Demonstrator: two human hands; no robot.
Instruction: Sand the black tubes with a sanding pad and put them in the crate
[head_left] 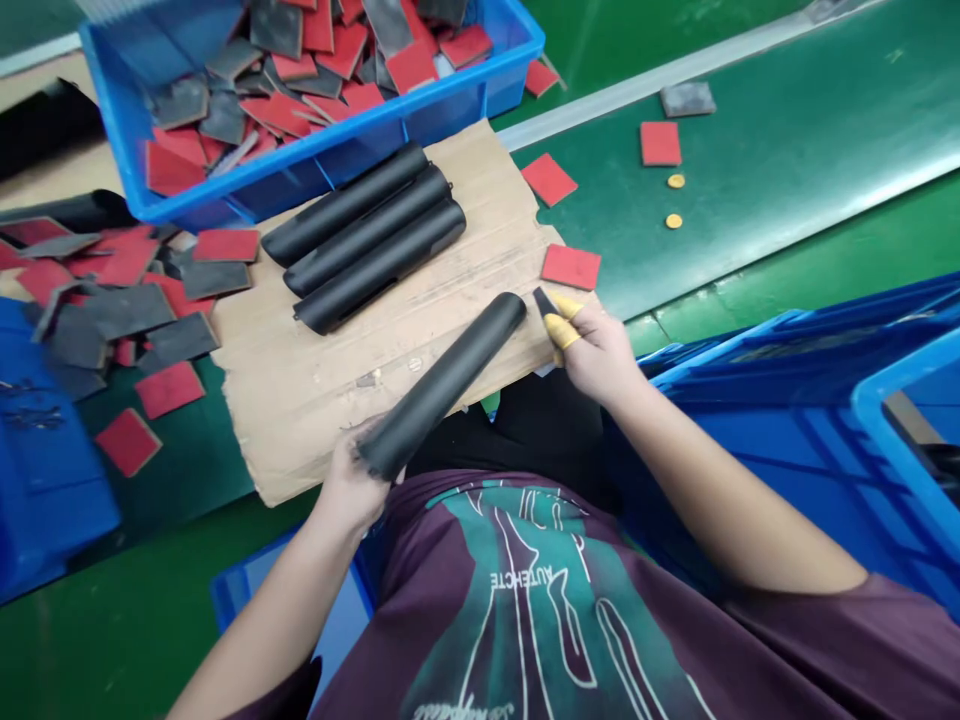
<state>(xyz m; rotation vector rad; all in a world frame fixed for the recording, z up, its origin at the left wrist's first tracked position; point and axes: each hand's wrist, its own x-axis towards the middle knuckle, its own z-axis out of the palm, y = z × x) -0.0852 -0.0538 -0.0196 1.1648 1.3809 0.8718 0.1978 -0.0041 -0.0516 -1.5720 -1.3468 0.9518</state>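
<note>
My left hand [360, 475] is closed around the lower end of a black tube [450, 380], which slants up to the right over a cardboard sheet [315, 400]. Close to the tube's far end, my right hand [589, 345] wears yellow finger cots and pinches a small dark flat piece [541, 302]; its exact kind is unclear. A slight gap separates that piece from the tube. Three more black tubes [367, 235] lie side by side on the cardboard. A red square pad [571, 266] rests at the cardboard's right edge, just above my right hand.
A blue bin [330, 165] full of red and grey pads stands behind the cardboard. Loose pads [124, 300] are heaped at left. On the green bench [810, 130] lie more pads and two yellow finger cots [675, 221]. Blue crates [757, 420] stand at right.
</note>
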